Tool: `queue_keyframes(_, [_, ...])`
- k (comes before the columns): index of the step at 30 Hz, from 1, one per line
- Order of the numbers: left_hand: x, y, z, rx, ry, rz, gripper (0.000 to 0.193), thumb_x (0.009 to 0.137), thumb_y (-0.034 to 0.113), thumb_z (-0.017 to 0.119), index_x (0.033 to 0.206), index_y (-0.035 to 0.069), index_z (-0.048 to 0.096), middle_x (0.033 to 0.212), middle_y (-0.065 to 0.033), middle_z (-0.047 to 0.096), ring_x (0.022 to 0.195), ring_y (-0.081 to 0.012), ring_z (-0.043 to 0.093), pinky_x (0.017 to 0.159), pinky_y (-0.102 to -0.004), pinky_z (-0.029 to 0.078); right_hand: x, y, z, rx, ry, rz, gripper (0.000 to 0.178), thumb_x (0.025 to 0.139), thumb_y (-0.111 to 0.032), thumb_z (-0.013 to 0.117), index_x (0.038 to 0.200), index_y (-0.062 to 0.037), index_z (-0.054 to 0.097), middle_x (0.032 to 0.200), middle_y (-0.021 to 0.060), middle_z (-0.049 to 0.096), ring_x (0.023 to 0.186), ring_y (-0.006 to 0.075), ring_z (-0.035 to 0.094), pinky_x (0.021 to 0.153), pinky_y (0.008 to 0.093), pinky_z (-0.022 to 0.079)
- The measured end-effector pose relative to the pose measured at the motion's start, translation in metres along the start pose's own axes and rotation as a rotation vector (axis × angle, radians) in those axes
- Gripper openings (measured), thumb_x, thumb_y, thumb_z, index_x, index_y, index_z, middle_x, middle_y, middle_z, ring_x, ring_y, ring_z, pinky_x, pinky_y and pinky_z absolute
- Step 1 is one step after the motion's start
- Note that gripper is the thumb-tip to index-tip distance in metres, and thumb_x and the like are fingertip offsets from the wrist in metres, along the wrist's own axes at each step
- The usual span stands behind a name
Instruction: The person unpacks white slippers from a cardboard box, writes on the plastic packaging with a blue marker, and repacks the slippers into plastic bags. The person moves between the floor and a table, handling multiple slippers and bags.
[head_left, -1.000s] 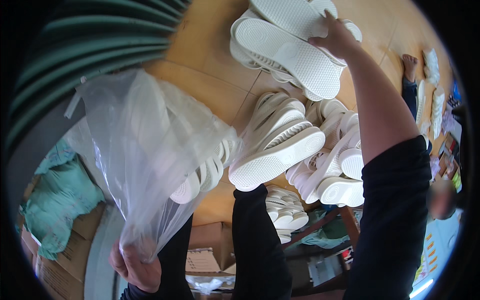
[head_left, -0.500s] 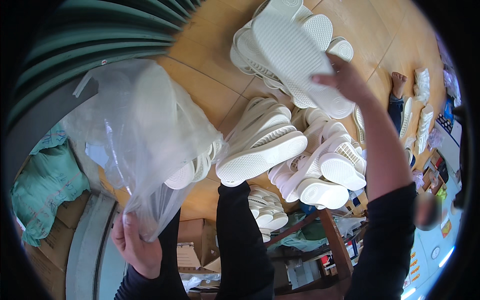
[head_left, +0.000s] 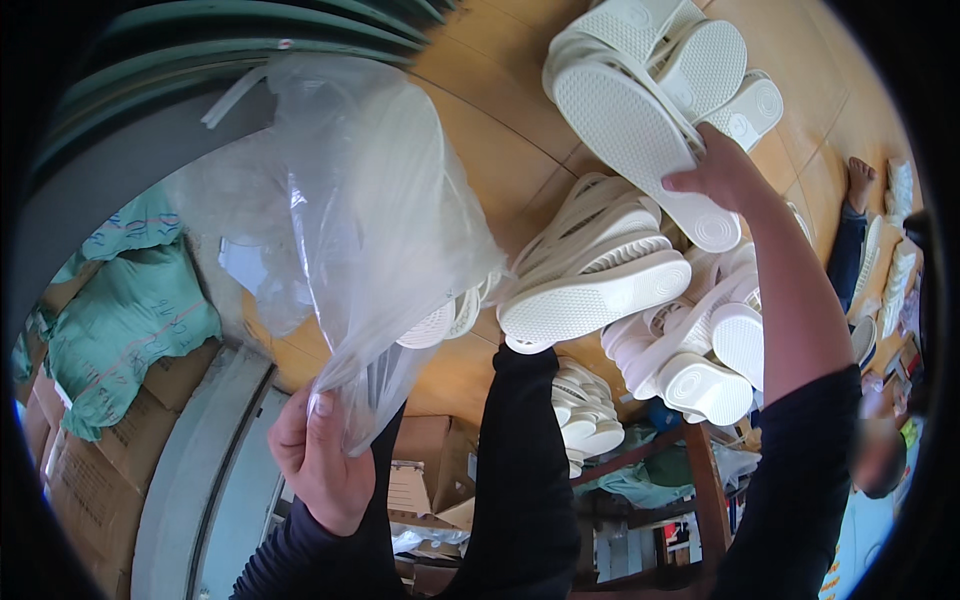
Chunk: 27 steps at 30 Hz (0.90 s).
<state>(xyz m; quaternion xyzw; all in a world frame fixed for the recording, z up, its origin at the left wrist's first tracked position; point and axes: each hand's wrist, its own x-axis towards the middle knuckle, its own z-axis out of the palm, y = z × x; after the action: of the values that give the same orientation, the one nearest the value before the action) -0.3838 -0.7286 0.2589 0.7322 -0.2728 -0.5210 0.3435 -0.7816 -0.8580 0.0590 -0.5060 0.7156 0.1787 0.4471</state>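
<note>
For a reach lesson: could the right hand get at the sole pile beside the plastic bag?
Probably yes: the sole pile lies nearby, uncovered, though the right hand grips another sole.

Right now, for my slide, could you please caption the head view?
Left hand grips a clear plastic bag over white soles; right hand holds another sole.

My left hand (head_left: 328, 455) is low, thumb up and pressed to curled fingers, pinch grip. Left forearm (head_left: 300, 545) sleeved, angled up. Right arm (head_left: 800, 300) reaches far forward, forearm bare; right hand (head_left: 728, 178) clasps, thumb pointing left.
</note>
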Motion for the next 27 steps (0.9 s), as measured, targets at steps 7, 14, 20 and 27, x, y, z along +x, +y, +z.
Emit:
queue_keyframes(7, [0.007,0.023,0.000,0.114,-0.110,-0.021,0.032,0.102,0.015,0.059,0.119,-0.010,0.065,0.097,-0.0042,0.068,0.086,-0.0061,0.056,0.078,-0.0215,0.043,-0.088,-0.021,-0.014,0.199,0.021,-0.047,0.095,0.067,-0.016,0.085,0.150,-0.0108,0.039,0.123,0.0220,0.065,0.113,0.0327,0.065,0.104,0.0409,0.047])
queue_keyframes(14, [-0.003,0.042,-0.006,0.151,-0.166,-0.088,0.031,0.103,0.015,0.057,0.124,-0.007,0.064,0.089,0.0032,0.064,0.081,-0.0041,0.052,0.075,-0.0199,0.043,-0.286,-0.046,0.044,1.276,-0.485,0.040,0.107,0.063,-0.018,0.092,0.151,0.0029,0.035,0.139,0.0127,0.056,0.129,0.0222,0.052,0.112,0.0368,0.037])
queue_keyframes(20, [0.000,0.047,-0.024,0.697,-0.456,0.164,0.030,0.102,0.014,0.059,0.122,-0.006,0.065,0.078,-0.0024,0.061,0.072,-0.0060,0.052,0.068,-0.0228,0.044,-0.294,-0.084,0.101,1.157,-0.678,-0.152,0.095,0.073,-0.025,0.087,0.150,0.0016,0.038,0.135,0.0148,0.059,0.125,0.0233,0.055,0.106,0.0355,0.042])
queue_keyframes(27, [0.022,0.040,-0.035,0.686,-0.210,0.201,0.027,0.103,0.018,0.056,0.113,-0.005,0.068,0.069,-0.0040,0.060,0.065,-0.0095,0.053,0.061,-0.0281,0.043,-0.309,-0.101,0.102,1.255,-0.775,-0.133,0.095,0.072,-0.027,0.088,0.149,0.0007,0.040,0.133,0.0162,0.061,0.123,0.0227,0.058,0.104,0.0341,0.044])
